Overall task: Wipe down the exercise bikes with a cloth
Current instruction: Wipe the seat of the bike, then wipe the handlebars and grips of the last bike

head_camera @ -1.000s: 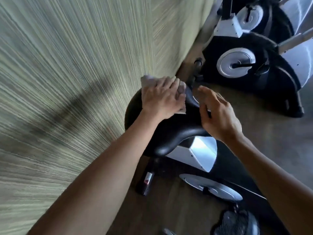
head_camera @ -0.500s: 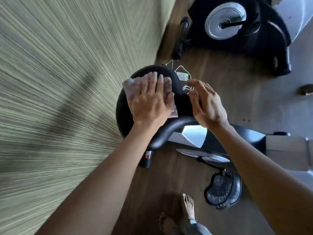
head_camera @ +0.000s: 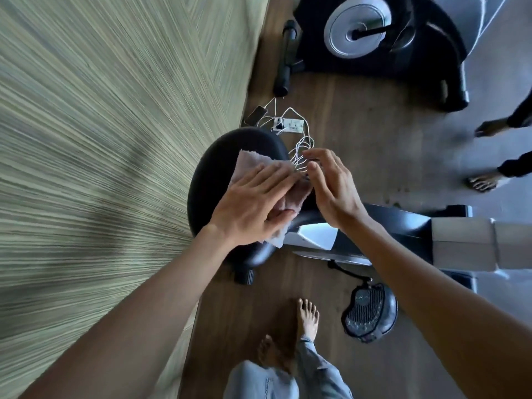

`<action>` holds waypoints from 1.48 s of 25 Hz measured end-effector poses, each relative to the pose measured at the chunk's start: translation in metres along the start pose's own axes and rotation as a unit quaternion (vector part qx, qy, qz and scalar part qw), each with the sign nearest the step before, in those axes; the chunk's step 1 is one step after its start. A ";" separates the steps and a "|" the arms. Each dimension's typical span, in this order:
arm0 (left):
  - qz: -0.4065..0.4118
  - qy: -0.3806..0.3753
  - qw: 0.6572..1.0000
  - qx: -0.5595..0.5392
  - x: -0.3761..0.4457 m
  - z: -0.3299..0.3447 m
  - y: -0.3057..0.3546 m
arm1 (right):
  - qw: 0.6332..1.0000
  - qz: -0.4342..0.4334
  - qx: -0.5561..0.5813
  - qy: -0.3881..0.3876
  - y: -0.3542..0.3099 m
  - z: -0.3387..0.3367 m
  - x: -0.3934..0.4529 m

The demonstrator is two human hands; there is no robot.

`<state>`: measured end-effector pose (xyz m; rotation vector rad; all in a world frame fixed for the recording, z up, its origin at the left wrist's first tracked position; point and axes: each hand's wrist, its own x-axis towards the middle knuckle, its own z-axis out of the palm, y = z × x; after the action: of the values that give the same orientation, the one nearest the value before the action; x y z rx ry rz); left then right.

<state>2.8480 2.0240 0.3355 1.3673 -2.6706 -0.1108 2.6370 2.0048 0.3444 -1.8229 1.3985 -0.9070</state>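
The left hand (head_camera: 253,210) lies flat with straight fingers on a pale pink cloth (head_camera: 276,197), pressing it onto the black bike seat (head_camera: 213,174); its grip is apart, not curled round the cloth. The cloth covers the right part of the seat, one corner hanging over the near edge. The right hand (head_camera: 331,191) is just right of the cloth, fingers loosely spread and holding nothing; whether it touches the seat cannot be told. Below the seat are the bike's black and silver frame (head_camera: 316,240) and a pedal (head_camera: 370,312) on the wooden floor (head_camera: 359,133). On the floor beyond the seat lie a power strip (head_camera: 289,125), white cables (head_camera: 302,145) and a phone (head_camera: 256,113). A second bike (head_camera: 374,33) stands at the far side. A striped wall (head_camera: 100,139) fills the left.
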 end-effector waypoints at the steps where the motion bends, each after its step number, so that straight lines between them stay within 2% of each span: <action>1: -0.034 0.001 0.999 -0.003 0.008 0.000 -0.005 | 1.000 0.009 0.006 0.003 -0.003 0.000 -0.002; 3: -0.119 -0.009 0.993 0.004 0.033 0.000 -0.012 | 0.999 0.036 0.018 0.021 -0.008 0.000 -0.008; 5: -0.158 -0.002 0.987 0.021 0.050 0.004 -0.008 | 0.997 0.057 0.024 0.047 -0.013 0.002 -0.017; 6: -0.138 0.014 0.990 0.024 0.053 0.006 -0.001 | 0.995 0.067 0.029 0.063 -0.016 0.003 -0.022; 9: -0.011 0.058 0.998 0.009 0.049 0.016 0.025 | 0.979 0.131 0.061 0.142 -0.024 0.006 -0.034; 12: 0.047 0.089 0.995 0.018 0.047 0.018 0.035 | 0.958 0.183 0.064 0.213 -0.035 0.010 -0.049; 15: 0.116 0.145 0.980 0.071 0.034 0.018 0.033 | 0.951 0.201 0.039 0.233 -0.054 0.010 -0.073; 18: 0.156 0.187 0.966 0.091 0.014 0.007 0.020 | 0.947 0.240 0.045 0.209 -0.078 0.003 -0.090; 23: 0.154 0.103 0.983 0.001 0.006 -0.044 0.026 | 0.951 0.276 0.030 0.137 -0.122 -0.025 -0.117; 25: 0.143 0.078 0.985 -0.052 0.010 -0.068 0.046 | 0.947 0.291 0.021 0.137 -0.141 -0.041 -0.131; 29: 0.189 0.033 0.970 -0.149 0.025 -0.116 0.114 | 0.927 0.307 -0.011 0.216 -0.182 -0.079 -0.182; 33: 0.262 0.020 0.942 -0.208 0.030 -0.153 0.197 | 0.884 0.333 -0.033 0.326 -0.221 -0.110 -0.259; 37: 0.341 -0.028 0.901 -0.266 0.009 -0.181 0.308 | 0.813 0.387 -0.028 0.434 -0.260 -0.127 -0.357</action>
<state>2.6250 2.1965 0.5545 0.2471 -2.6882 -0.7333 2.5977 2.3956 0.5824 -0.6289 2.4612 -1.2690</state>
